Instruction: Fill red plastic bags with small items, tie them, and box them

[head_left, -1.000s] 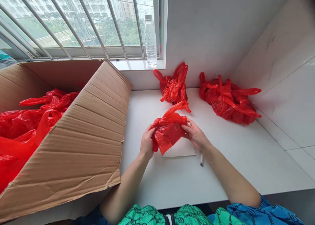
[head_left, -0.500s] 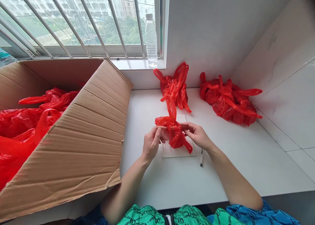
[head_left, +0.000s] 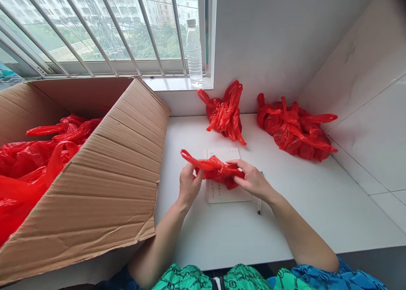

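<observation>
A small knotted red plastic bag (head_left: 220, 170) is held above a white notebook (head_left: 233, 195) with handwriting on it. My left hand (head_left: 189, 182) is closed on the bag's left end, and a loop of it sticks out up and to the left past the fingers. At the bag's right end, my right hand (head_left: 252, 178) pinches the red plastic between thumb and fingers. A pen (head_left: 259, 205) lies on the white table (head_left: 222, 239) to the right of the notebook, partly hidden by my right hand.
An open cardboard box (head_left: 111, 171) with red bags (head_left: 41, 159) inside fills the left. One red bag (head_left: 225, 114) lies near the wall, and a larger red heap (head_left: 296, 131) is at the back right. A water bottle (head_left: 194, 55) stands on the windowsill (head_left: 173, 84).
The held bag has turned from upright to lying sideways, its loop now pointing left. My left hand has shifted slightly left, and more of the notebook's top shows.
</observation>
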`<state>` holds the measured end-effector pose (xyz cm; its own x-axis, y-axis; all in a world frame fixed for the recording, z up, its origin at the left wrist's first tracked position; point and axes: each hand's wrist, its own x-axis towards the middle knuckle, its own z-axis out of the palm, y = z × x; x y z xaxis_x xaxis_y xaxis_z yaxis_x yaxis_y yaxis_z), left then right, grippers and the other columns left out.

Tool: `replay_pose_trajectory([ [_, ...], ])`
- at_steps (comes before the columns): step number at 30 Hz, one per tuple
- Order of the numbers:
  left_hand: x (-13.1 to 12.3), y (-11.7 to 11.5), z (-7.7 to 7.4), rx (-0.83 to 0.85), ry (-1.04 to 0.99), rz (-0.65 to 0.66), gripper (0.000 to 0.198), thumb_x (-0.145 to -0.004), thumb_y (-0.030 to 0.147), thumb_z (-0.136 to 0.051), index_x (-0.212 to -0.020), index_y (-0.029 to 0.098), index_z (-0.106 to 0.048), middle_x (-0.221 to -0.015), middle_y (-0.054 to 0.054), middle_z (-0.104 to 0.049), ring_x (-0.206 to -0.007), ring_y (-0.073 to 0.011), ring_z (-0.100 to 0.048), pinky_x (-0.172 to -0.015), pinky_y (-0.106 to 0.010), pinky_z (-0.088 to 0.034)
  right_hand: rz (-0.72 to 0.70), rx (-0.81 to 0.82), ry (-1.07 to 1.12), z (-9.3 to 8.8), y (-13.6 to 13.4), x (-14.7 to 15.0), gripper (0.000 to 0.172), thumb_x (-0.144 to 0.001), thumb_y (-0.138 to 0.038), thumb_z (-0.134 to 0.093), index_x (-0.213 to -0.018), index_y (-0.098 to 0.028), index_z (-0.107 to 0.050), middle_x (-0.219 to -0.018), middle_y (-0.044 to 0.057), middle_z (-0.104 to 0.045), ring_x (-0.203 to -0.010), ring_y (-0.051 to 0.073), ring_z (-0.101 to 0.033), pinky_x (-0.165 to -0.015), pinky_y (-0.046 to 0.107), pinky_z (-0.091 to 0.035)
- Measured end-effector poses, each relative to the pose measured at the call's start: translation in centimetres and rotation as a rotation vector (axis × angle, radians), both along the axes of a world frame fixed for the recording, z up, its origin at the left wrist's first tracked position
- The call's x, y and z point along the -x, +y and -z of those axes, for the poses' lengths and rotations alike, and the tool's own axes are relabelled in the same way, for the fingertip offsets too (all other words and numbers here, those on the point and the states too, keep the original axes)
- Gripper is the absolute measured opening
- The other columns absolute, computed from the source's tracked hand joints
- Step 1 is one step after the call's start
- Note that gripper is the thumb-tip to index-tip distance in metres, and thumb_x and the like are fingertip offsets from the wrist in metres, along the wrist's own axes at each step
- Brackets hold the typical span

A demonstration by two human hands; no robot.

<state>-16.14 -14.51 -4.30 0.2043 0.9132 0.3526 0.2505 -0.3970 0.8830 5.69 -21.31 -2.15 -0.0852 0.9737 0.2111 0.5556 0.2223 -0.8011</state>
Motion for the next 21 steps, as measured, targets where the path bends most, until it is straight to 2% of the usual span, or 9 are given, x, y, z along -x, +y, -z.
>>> replay_pose_trajectory([
  [2,0.1,0.0,0.0,0.028,-0.032,-0.029,0.029,-0.091,0.022,-0.053,-0.114,0.022,-0.071,-0.100,-0.006,-0.069,-0.088,-0.0204,-0.061,-0.074,-0.028,-0.047,0.137,0.020,0.053,-0.1,0.2,-0.9,0.039,-0.086,-0.019,-0.049,-0.122,-0.030,-0.060,-0.118,0.003,-0.067,-0.104,0.022,-0.065,-0.087,0.037,-0.053],
  [4,0.2,0.0,-0.1,0.026,-0.008,-0.055,0.035,-0.088,0.017,-0.052,-0.120,0.022,-0.066,-0.111,-0.008,-0.066,-0.098,-0.0215,-0.061,-0.074,-0.027,-0.048,0.242,0.012,0.016,-0.2,0.3,-1.7,0.040,-0.085,-0.020,-0.051,-0.122,-0.030,-0.060,-0.123,0.004,-0.066,-0.108,0.024,-0.064,-0.086,0.038,-0.054],
  [6,0.2,0.0,-0.1,-0.032,0.036,-0.055,0.042,-0.085,0.014,-0.053,-0.126,0.021,-0.061,-0.124,-0.010,-0.060,-0.112,-0.0239,-0.058,-0.080,-0.030,-0.050,0.284,-0.044,-0.097,-0.2,0.3,-1.9,0.046,-0.082,-0.018,-0.051,-0.125,-0.029,-0.059,-0.129,0.005,-0.063,-0.115,0.027,-0.061,-0.094,0.043,-0.051],
  [9,0.0,-0.5,-0.4,-0.188,0.158,0.064,0.054,-0.085,0.016,-0.055,-0.138,0.022,-0.051,-0.143,-0.013,-0.047,-0.132,-0.0273,-0.047,-0.099,-0.038,-0.046,0.200,-0.156,-0.238,0.0,0.3,-1.4,0.056,-0.079,-0.014,-0.047,-0.133,-0.028,-0.054,-0.135,0.005,-0.060,-0.128,0.028,-0.053,-0.112,0.052,-0.037],
  [12,-0.4,-1.2,-0.5,-0.343,0.365,0.252,0.066,-0.085,0.025,-0.059,-0.148,0.026,-0.040,-0.157,-0.012,-0.033,-0.143,-0.0301,-0.036,-0.119,-0.049,-0.025,0.006,-0.147,-0.355,0.9,0.4,-0.3,0.069,-0.077,-0.014,-0.044,-0.145,-0.024,-0.042,-0.148,0.006,-0.050,-0.142,0.027,-0.039,-0.121,0.055,-0.020],
  [14,-0.8,-1.5,-0.2,-0.369,0.497,0.316,0.069,-0.086,0.036,-0.062,-0.150,0.028,-0.037,-0.161,-0.010,-0.028,-0.146,-0.0315,-0.030,-0.123,-0.052,-0.013,-0.067,-0.094,-0.453,1.7,0.5,0.4,0.073,-0.078,-0.016,-0.044,-0.150,-0.020,-0.036,-0.156,0.007,-0.041,-0.147,0.026,-0.031,-0.123,0.055,-0.014],
  [17,-1.4,-1.5,0.6,-0.298,0.621,0.259,0.054,-0.096,0.042,-0.049,-0.148,0.030,-0.042,-0.161,-0.008,-0.031,-0.148,-0.0294,-0.028,-0.122,-0.053,-0.014,-0.073,-0.065,-0.578,2.7,0.7,1.0,0.074,-0.083,-0.025,-0.046,-0.154,-0.014,-0.028,-0.161,0.011,-0.030,-0.151,0.027,-0.022,-0.123,0.055,-0.009],
  [19,-1.7,-1.3,1.1,-0.296,0.647,0.166,0.045,-0.101,0.036,-0.039,-0.144,0.029,-0.049,-0.159,-0.007,-0.034,-0.148,-0.0278,-0.030,-0.122,-0.054,-0.015,-0.051,-0.080,-0.626,3.1,0.9,1.1,0.076,-0.086,-0.030,-0.047,-0.157,-0.015,-0.023,-0.163,0.011,-0.024,-0.152,0.028,-0.018,-0.123,0.055,-0.009],
  [21,-2.0,-1.2,1.4,-0.353,0.647,0.103,0.045,-0.101,0.029,-0.038,-0.145,0.027,-0.048,-0.159,-0.007,-0.035,-0.149,-0.0272,-0.029,-0.122,-0.054,-0.013,-0.021,-0.103,-0.654,3.4,1.0,1.3,0.078,-0.087,-0.034,-0.048,-0.158,-0.017,-0.020,-0.165,0.009,-0.020,-0.152,0.029,-0.015,-0.123,0.056,-0.011],
])
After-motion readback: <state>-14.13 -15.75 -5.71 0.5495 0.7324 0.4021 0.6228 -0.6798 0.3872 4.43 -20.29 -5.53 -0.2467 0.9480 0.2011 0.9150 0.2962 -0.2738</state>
